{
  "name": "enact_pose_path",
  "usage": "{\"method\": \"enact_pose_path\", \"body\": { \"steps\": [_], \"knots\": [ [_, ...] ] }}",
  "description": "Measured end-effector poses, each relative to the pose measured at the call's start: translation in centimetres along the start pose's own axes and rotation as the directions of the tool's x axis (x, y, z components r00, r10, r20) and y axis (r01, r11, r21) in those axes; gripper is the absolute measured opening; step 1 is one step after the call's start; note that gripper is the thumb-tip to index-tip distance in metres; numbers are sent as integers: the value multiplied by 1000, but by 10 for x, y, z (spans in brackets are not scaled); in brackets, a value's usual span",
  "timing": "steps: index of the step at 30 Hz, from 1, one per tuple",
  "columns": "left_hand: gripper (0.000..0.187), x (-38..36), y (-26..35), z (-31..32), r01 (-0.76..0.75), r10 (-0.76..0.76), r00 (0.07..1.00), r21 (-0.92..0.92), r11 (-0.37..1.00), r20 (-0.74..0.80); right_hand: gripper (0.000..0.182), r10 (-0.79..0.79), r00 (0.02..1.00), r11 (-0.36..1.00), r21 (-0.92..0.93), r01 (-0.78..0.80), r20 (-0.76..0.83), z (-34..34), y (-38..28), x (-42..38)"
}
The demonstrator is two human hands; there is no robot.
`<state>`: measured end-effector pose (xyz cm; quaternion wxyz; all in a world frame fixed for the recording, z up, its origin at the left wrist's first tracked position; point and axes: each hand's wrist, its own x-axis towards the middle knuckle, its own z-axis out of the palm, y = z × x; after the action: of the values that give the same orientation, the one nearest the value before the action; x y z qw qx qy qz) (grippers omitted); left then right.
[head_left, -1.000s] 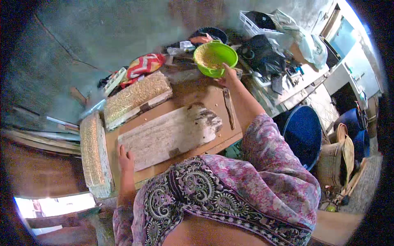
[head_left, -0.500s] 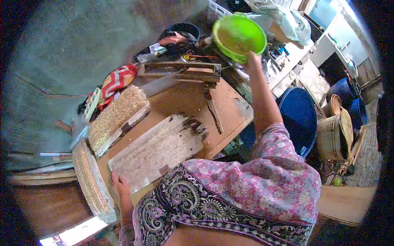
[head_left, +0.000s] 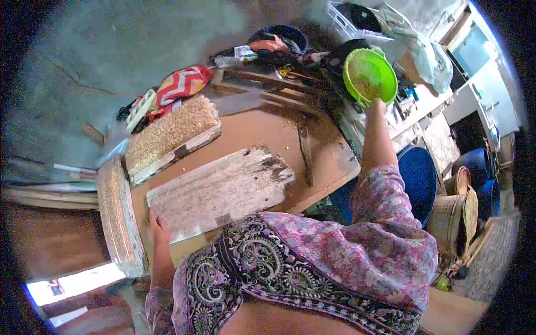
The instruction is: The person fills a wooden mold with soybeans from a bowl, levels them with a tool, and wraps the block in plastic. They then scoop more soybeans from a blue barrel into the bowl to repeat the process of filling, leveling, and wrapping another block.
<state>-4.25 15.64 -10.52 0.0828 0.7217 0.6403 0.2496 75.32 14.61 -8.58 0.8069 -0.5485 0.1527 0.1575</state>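
My right hand [head_left: 376,106] stretches out to the right, closed on the rim of a bright green plastic basin [head_left: 385,75]. The basin is tilted, and pale grains or crumbs show inside it. A worn whitish wooden board [head_left: 218,192] with a dark, ragged right end lies on the brown table [head_left: 245,131]. At the board's lower left corner, my left hand [head_left: 159,226] grips its edge; some of the fingers are hidden. Behind the board lies a block-shaped layer of pale kernels [head_left: 173,131] on another board. A similar kernel-covered piece [head_left: 116,212] lies along the table's left edge.
A thin dark stick [head_left: 305,156] lies on the table's right part. A wooden frame [head_left: 268,84] and a red-and-white zigzag cloth [head_left: 184,86] are at the back. Blue barrels [head_left: 417,181] and a woven basket [head_left: 446,220] stand to the right.
The camera view has shifted. The green basin, in my right hand, appears farther right and lower. My left hand stays at the board's lower left corner.
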Motion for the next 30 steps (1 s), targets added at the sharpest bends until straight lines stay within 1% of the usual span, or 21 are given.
{"method": "enact_pose_path", "body": {
  "steps": [2, 3, 4, 6, 7, 8, 10, 11, 14, 15, 16, 18, 19, 22, 23, 24, 26, 27, 28, 29, 30],
  "knots": [
    [48, 1, -8, 2, -55, 53, 998, -61, 997, -30, 31, -63, 983, 998, 5, 63, 171, -23, -1, 27],
    [48, 1, -8, 0, -81, 80, 996, -9, 997, -36, 33, -55, 953, 998, 36, 46, 298, -37, 7, 84],
    [47, 2, -7, 0, -107, 109, 993, 40, 993, -42, 33, -57, 952, 998, 32, 50, 301, -38, 0, 80],
    [46, 2, 0, -6, -58, 59, 998, 86, 995, -9, 34, -43, 977, 983, -165, 79, 210, -45, -19, 65],
    [46, 1, 1, -7, -17, 14, 1000, 139, 990, 21, 35, -122, 938, 937, -275, 217, 324, -47, -15, 77],
    [46, 1, -3, -4, -14, 11, 1000, 136, 991, 20, 34, -138, 956, 908, -351, 227, 261, -53, -10, 87],
    [46, 2, -21, 6, -23, 24, 1000, 90, 996, -11, 32, -167, 977, 840, -500, 210, 130, -42, -37, -33],
    [46, 2, -17, 4, -18, 20, 1000, 89, 996, -15, 26, -195, 965, 898, -363, 247, 174, -47, -25, -29],
    [46, 2, -7, -3, 1, -4, 1000, 149, 989, 18, 20, -287, 881, 688, -558, 463, 376, -69, 20, 122],
    [46, 2, -13, 0, -57, 61, 998, 138, 989, -24, 18, -326, 892, 755, -481, 446, 314, -61, 7, 66],
    [47, 3, -18, 4, -116, 125, 990, 128, 985, -66, 18, -330, 889, 753, -479, 451, 318, -56, 8, 79],
    [47, 3, -29, 11, -109, 115, 991, 88, 990, -72, 17, -289, 881, 590, -654, 473, 376, -49, 10, 102],
    [46, 3, -35, 15, -106, 109, 991, 51, 993, -76, 16, -173, 925, 794, -507, 334, 339, -37, -20, -11],
    [47, 4, -36, 18, -100, 100, 991, 3, 995, -87, 14, -97, 892, 858, -417, 300, 442, -29, -9, 33],
    [47, 3, -35, 17, -99, 99, 991, 1, 995, -88, 12, -190, 869, 431, -756, 493, 458, -21, -14, 37],
    [46, 2, -27, 12, -64, 63, 997, -27, 998, -55, 12, -191, 867, 430, -755, 495, 460, -11, -18, 20],
    [46, 1, -21, 8, -26, 25, 999, -50, 998, -22, 15, -107, 918, 881, -392, 266, 381, 10, -20, -28],
    [46, 2, -21, 9, -102, 102, 991, 10, 995, -85, 9, -172, 884, 906, -282, 315, 434, 15, -26, -55],
    [45, 2, -21, 10, -173, 182, 973, 74, 982, -143, 9, -172, 884, 907, -280, 314, 435, 22, -19, -42],
    [45, 2, -20, 11, -172, 182, 972, 76, 982, -148, 9, -195, 899, 894, -305, 327, 391, 37, -11, -28],
    [45, 2, -20, 13, -141, 134, 982, -44, 989, -137, 10, -219, 911, 881, -330, 338, 350, 48, -10, -31]
  ]
}}
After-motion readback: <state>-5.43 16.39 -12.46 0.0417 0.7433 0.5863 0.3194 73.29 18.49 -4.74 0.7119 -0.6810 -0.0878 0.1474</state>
